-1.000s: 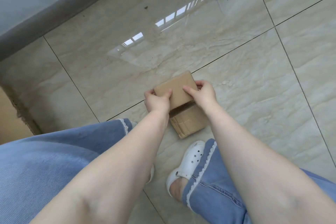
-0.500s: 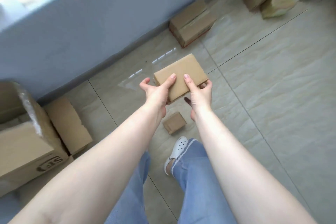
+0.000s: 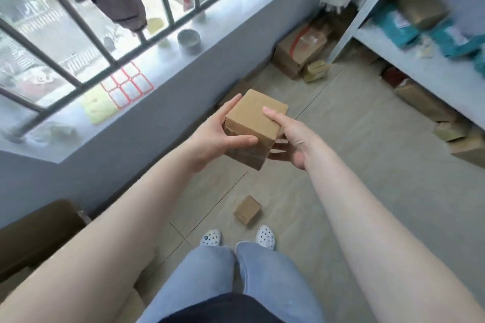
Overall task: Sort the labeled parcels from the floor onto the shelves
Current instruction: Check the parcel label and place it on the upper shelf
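Both hands, left hand [image 3: 217, 136] and right hand [image 3: 291, 136], clasp the plain brown cardboard parcel [image 3: 253, 123]; best turn it level to find its label, then carry it rightward to the grey shelf [image 3: 420, 71].

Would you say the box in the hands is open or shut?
Shut: the box has its top flaps flat, held between both hands.
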Demonstrator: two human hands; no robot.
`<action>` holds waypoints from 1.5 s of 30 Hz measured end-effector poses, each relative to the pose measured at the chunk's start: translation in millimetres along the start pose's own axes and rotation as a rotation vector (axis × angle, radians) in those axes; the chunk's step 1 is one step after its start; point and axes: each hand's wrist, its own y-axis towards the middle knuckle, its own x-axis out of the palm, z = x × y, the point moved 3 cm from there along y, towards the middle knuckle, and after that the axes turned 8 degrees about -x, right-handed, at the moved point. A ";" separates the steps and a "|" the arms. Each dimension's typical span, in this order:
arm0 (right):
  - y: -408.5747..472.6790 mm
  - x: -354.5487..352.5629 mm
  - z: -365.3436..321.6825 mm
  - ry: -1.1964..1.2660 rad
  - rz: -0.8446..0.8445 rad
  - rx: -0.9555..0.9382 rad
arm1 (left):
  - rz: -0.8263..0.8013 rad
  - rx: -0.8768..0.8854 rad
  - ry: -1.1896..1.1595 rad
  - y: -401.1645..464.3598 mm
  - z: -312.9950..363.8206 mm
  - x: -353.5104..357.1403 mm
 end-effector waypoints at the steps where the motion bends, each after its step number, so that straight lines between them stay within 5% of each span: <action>1: -10.0 2.3 -3.9 -0.006 0.001 -0.020 | -0.010 0.021 0.026 -6.5 7.7 -3.9; 10: -61.2 31.1 -21.3 -0.059 -0.109 -0.313 | 0.051 0.037 -0.109 -42.8 41.6 -21.0; 22: -82.8 54.0 -34.4 -0.071 -0.009 -0.333 | -0.058 0.062 -0.142 -73.1 65.3 -31.9; 31: -106.9 58.5 -49.6 -0.132 -0.030 -0.699 | 0.026 -0.015 -0.041 -77.1 84.1 -39.1; 40: -116.7 42.4 -59.3 -0.044 0.179 -0.607 | -0.059 0.083 0.131 -95.2 95.9 -31.8; 45: -120.1 46.0 -58.1 -0.013 0.201 -0.508 | 0.093 0.153 -0.018 -91.4 88.5 -27.3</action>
